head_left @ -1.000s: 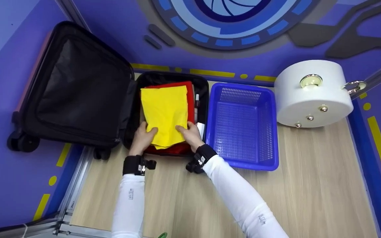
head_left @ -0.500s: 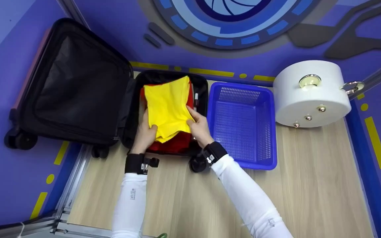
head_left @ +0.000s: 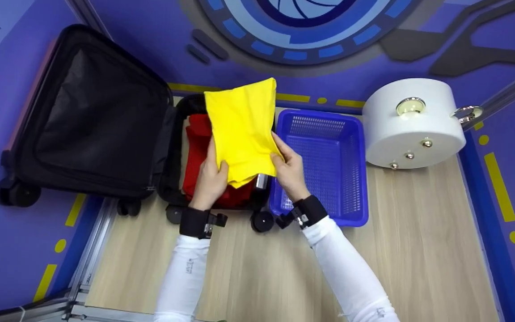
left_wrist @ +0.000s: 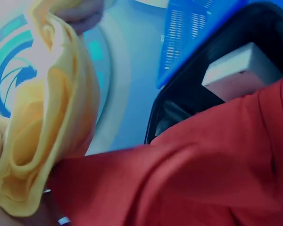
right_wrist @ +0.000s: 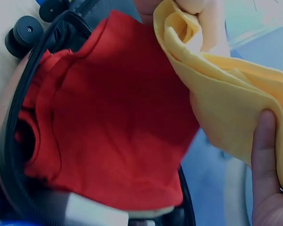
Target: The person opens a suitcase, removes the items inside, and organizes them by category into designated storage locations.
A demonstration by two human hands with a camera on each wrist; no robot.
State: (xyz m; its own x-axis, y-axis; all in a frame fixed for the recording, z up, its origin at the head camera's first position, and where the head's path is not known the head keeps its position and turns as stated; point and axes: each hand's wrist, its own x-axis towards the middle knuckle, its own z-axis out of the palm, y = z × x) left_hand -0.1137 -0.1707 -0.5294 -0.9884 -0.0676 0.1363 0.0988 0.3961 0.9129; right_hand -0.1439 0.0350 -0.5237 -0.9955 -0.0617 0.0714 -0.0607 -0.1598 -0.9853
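Note:
A folded yellow cloth [head_left: 243, 129] is held up over the right part of the open suitcase [head_left: 168, 179] in the head view. My left hand [head_left: 211, 182] grips its lower left side, thumb on top. At its lower right side my right hand [head_left: 291, 174] pinches it between thumb and fingers. The right wrist view shows the layered folds of the yellow cloth [right_wrist: 240, 103] raised off a folded red cloth [right_wrist: 118, 108]. That red cloth lies inside the suitcase, partly hidden by the yellow one in the head view.
A white box [left_wrist: 240, 73] sits in the suitcase beside the red cloth. The suitcase's black lid [head_left: 96, 120] leans open at left. A blue plastic basket [head_left: 363, 188] stands right of the suitcase, and a white round bag [head_left: 411, 120] with metal studs is beyond it.
Both hands have lifted the yellow cloth off the red cloth and carried it up and to the right. More of the red cloth now shows at left.

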